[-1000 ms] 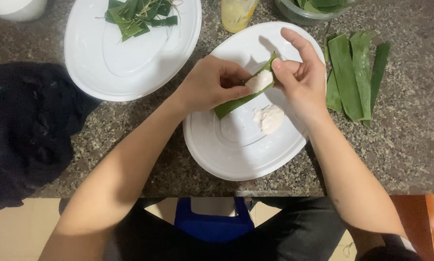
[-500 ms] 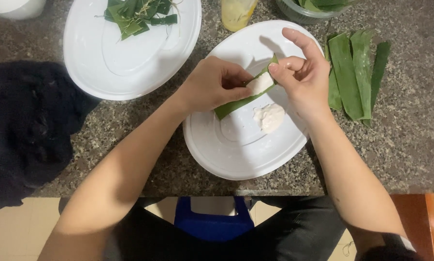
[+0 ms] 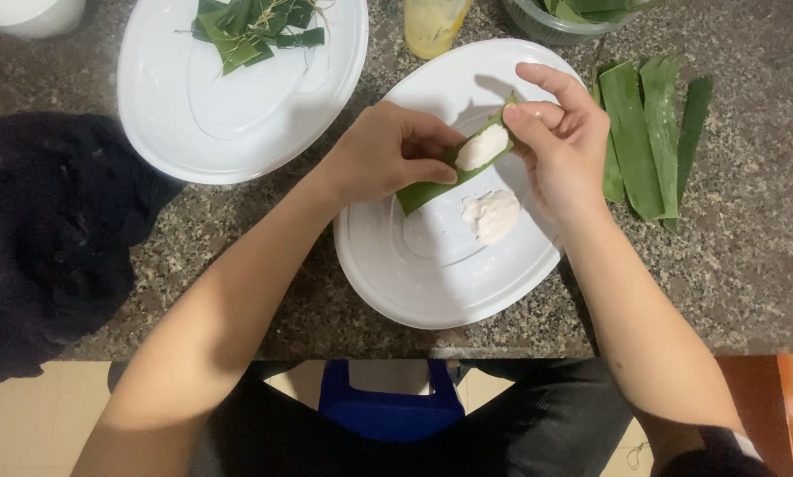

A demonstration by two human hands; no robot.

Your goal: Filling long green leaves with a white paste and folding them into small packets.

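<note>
While pinching the green leaf strip [image 3: 432,184] with its white dough lump [image 3: 482,147] between left hand [image 3: 388,155] and right hand [image 3: 566,141] over the white plate [image 3: 441,274] near the countertop's front edge, risk of squeezing the filling out sideways by folding too tightly.

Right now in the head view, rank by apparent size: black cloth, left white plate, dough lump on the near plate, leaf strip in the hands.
1. Black cloth and left white plate: look alike, and both are cut off by the frame edge, so no ranking.
2. Leaf strip, partly hidden by the hands.
3. Dough lump, smallest.
</note>
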